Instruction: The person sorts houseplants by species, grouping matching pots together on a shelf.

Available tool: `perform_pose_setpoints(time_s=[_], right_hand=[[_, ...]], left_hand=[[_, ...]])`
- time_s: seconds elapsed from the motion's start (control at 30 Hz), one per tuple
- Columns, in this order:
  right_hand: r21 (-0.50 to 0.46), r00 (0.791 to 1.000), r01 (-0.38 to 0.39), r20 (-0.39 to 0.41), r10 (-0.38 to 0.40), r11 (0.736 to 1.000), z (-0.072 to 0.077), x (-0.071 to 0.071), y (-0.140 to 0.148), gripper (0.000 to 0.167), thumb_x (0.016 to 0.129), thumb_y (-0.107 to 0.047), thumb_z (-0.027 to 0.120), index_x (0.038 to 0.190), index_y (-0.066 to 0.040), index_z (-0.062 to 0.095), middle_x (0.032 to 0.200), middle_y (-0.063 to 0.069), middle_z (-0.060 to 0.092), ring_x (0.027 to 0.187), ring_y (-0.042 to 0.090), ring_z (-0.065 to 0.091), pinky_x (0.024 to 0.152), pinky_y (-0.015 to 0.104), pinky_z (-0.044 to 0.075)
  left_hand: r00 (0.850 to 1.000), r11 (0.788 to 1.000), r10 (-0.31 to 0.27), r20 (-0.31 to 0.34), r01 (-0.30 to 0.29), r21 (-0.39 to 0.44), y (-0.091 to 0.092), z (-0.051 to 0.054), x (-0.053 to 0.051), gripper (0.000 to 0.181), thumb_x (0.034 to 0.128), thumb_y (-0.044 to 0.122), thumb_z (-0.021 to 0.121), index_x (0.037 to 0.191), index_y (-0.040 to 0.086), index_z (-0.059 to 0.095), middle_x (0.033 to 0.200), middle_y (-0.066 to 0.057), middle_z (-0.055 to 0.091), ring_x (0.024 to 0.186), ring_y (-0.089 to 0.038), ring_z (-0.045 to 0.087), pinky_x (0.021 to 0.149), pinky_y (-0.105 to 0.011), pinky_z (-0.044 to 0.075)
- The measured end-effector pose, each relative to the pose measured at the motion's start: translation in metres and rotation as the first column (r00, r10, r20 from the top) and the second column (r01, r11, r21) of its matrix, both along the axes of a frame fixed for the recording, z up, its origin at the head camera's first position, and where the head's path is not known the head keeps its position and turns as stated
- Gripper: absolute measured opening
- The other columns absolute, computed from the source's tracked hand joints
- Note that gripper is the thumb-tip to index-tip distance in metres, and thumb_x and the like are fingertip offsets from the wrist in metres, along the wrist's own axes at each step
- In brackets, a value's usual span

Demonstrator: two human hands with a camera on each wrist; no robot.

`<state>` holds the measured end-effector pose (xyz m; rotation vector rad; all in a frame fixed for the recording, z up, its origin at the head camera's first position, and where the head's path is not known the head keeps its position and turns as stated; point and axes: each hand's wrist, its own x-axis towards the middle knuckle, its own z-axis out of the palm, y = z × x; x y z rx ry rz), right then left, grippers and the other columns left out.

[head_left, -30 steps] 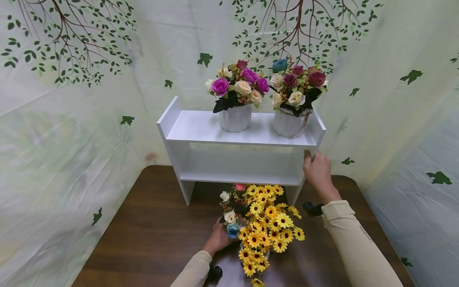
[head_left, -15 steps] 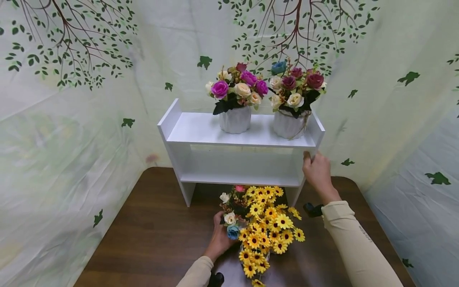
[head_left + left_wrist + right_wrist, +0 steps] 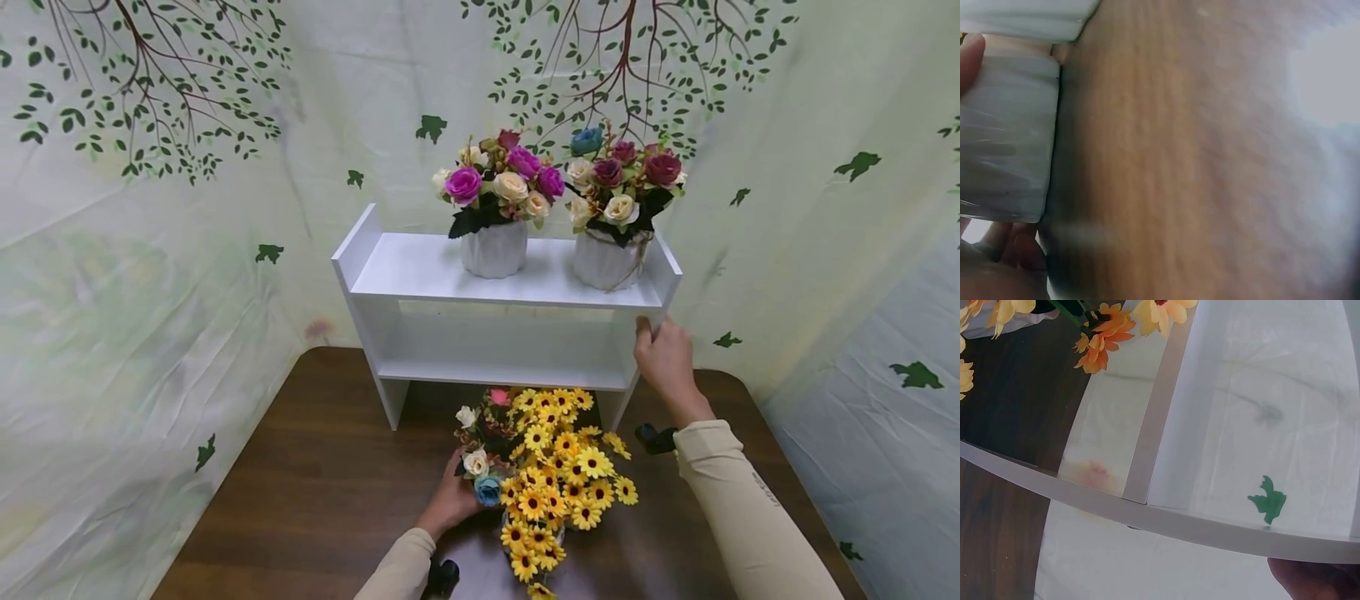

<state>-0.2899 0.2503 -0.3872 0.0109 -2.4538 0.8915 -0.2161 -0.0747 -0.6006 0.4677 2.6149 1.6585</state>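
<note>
My left hand (image 3: 448, 500) grips a white flowerpot (image 3: 1007, 137), thumb on one side and fingers on the other in the left wrist view. The pot's mixed artificial flowers (image 3: 476, 461), pink, cream and blue, sit beside a bunch of yellow daisies (image 3: 551, 483). Those daisies hide most of their own pot. My right hand (image 3: 666, 367) holds the right side panel of a white two-tier shelf (image 3: 502, 346); in the right wrist view only part of that hand (image 3: 1313, 578) shows at the panel's edge.
On the top shelf stand two white pots, one with purple and cream roses (image 3: 495, 250), one with dark red and cream roses (image 3: 603, 258). The shelf rests on a brown wooden table (image 3: 300, 492). Behind hangs a leaf-printed cloth (image 3: 187, 275).
The pot of mixed flowers in my left hand has shifted slightly left, its blooms tipping a little away from the daisies. My right hand stays on the shelf panel.
</note>
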Motion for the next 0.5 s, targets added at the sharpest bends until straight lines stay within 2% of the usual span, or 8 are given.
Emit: perform_pose_setpoints(time_s=[0.1,0.17,0.23,0.4,0.5], right_hand=[[-0.001,1.000,-0.006,0.000,0.006,1.000,0.001,0.000,0.000,0.027,0.102,-0.013,0.044,0.096,0.010,0.058,0.064,0.012,0.047,0.055,0.025,0.043,0.048,0.031,0.030],[-0.004,1.000,-0.006,-0.004,0.006,1.000,0.001,0.000,0.000,0.027,0.102,-0.013,0.044,0.096,0.010,0.058,0.065,0.013,0.048,0.055,0.025,0.043,0.048,0.031,0.030],[-0.003,1.000,-0.003,-0.008,0.003,1.000,0.000,0.000,0.000,0.027,0.102,-0.013,0.045,0.094,0.009,0.058,0.065,0.013,0.048,0.055,0.026,0.043,0.048,0.031,0.031],[0.000,1.000,0.008,0.006,-0.008,1.000,0.000,0.001,-0.001,0.026,0.102,-0.013,0.045,0.096,0.009,0.058,0.066,0.014,0.049,0.056,0.025,0.042,0.048,0.031,0.030],[0.001,1.000,0.008,0.009,-0.008,1.000,0.001,0.002,-0.002,0.027,0.103,-0.014,0.045,0.099,0.009,0.059,0.066,0.015,0.050,0.056,0.025,0.043,0.048,0.031,0.030]], left_hand=[[1.000,0.998,0.005,-0.015,-0.006,-0.056,-0.005,0.003,0.002,0.093,0.0683,0.024,0.086,0.146,0.003,0.040,0.144,-0.019,0.053,0.132,-0.037,0.050,0.109,-0.054,0.041],[1.000,0.998,0.007,-0.015,-0.008,-0.058,-0.008,0.005,0.003,0.097,0.0670,0.028,0.088,0.147,0.005,0.038,0.144,-0.018,0.054,0.132,-0.037,0.052,0.109,-0.055,0.042],[0.999,0.999,0.031,0.024,-0.030,-0.038,-0.012,0.007,0.006,0.103,0.0648,0.032,0.091,0.148,0.009,0.036,0.144,-0.016,0.055,0.131,-0.035,0.053,0.108,-0.053,0.044],[0.987,0.992,0.126,0.101,-0.128,0.014,-0.024,0.007,0.011,0.115,0.0589,0.037,0.095,0.152,0.015,0.031,0.145,-0.012,0.054,0.131,-0.032,0.054,0.109,-0.052,0.043],[0.981,0.983,0.182,0.071,-0.182,0.002,-0.035,0.012,0.014,0.116,0.0569,0.037,0.095,0.151,0.012,0.032,0.143,-0.013,0.055,0.130,-0.031,0.055,0.109,-0.051,0.045]])
